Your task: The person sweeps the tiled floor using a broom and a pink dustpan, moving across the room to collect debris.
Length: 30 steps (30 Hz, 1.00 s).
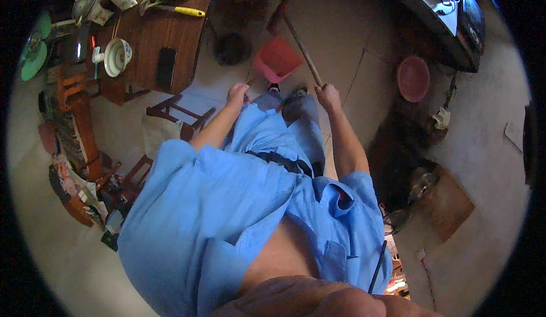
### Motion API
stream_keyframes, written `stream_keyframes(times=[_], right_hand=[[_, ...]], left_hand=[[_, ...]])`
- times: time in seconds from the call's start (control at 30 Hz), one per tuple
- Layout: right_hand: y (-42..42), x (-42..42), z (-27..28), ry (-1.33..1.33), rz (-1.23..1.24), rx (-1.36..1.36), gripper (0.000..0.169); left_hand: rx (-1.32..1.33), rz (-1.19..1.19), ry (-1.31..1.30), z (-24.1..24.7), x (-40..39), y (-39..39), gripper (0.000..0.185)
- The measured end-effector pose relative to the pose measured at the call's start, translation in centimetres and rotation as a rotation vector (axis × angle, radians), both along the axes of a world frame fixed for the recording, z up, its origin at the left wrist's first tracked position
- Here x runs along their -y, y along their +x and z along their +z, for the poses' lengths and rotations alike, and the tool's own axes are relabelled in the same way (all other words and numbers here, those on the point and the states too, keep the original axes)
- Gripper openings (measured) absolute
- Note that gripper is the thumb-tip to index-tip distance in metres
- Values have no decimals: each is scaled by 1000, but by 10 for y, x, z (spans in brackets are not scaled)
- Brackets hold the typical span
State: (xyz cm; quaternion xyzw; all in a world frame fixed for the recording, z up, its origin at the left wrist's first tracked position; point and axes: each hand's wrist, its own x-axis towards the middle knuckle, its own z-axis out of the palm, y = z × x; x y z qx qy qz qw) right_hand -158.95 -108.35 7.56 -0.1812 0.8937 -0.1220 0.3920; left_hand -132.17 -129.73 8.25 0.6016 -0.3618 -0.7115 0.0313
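Note:
My right hand [329,96] is closed around the upper end of a long broom handle [303,49]. The dark broom head [279,13] rests at the far end, on or just above the tiled floor, beyond a red plastic dustpan [280,56]. The dustpan lies in front of my shoes, its scoop facing away from me. My left hand [238,94] is curled around a thin stick-like handle that runs towards the dustpan; their joint is hard to make out. The inside of the pan is too dim to tell its contents.
On the left stands a wooden table [145,48] with a patterned bowl [117,57], a dark phone [166,67] and a yellow-handled utensil [190,11]. A wooden stool [181,112] is beside it. A black bucket [232,49] stands ahead; a pink basin [413,79] is right, below a stove [448,22].

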Motion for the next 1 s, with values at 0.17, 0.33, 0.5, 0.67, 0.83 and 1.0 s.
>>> stream_keyframes(times=[0.17,0.33,0.5,0.67,0.83,1.0], right_hand=[[-80,78,-20,-49,104,67,41],[-168,153,-87,-23,317,97,33],[-234,163,-159,-25,577,161,36],[-253,78,-134,5,343,279,56],[-224,-88,-156,109,-246,474,51],[-176,-169,-97,108,-1010,752,34]], left_hand=[[47,143,20,2,7,-13,17],[90,343,49,19,-7,-44,15],[143,380,94,38,-16,-107,15],[144,388,119,33,-14,-126,17],[209,327,141,35,9,-158,16],[178,99,86,40,23,-199,19]])
